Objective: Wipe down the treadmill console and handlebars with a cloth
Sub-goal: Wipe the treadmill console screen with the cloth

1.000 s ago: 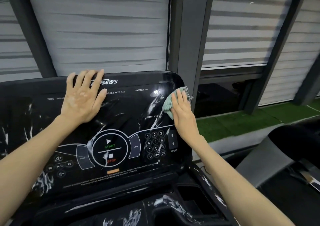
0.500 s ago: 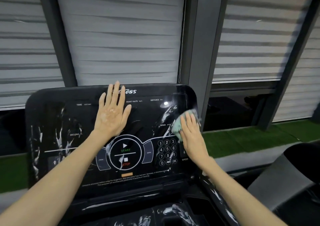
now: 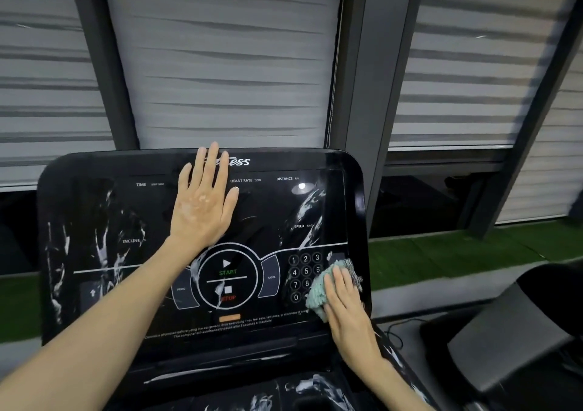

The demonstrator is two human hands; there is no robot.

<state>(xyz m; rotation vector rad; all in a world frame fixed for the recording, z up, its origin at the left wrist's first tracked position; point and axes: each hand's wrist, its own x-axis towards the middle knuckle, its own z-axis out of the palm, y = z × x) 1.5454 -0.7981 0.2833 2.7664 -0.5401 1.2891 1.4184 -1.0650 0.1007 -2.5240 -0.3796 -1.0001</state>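
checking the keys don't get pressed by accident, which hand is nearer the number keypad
Right. The right hand presses the cloth over the right edge of the keypad; the left hand lies flat higher up, left of it.

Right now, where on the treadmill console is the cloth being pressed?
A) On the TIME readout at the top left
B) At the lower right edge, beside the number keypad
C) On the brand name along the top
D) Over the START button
B: the right hand presses the cloth flat against the console at its lower right edge, just right of the number keypad.
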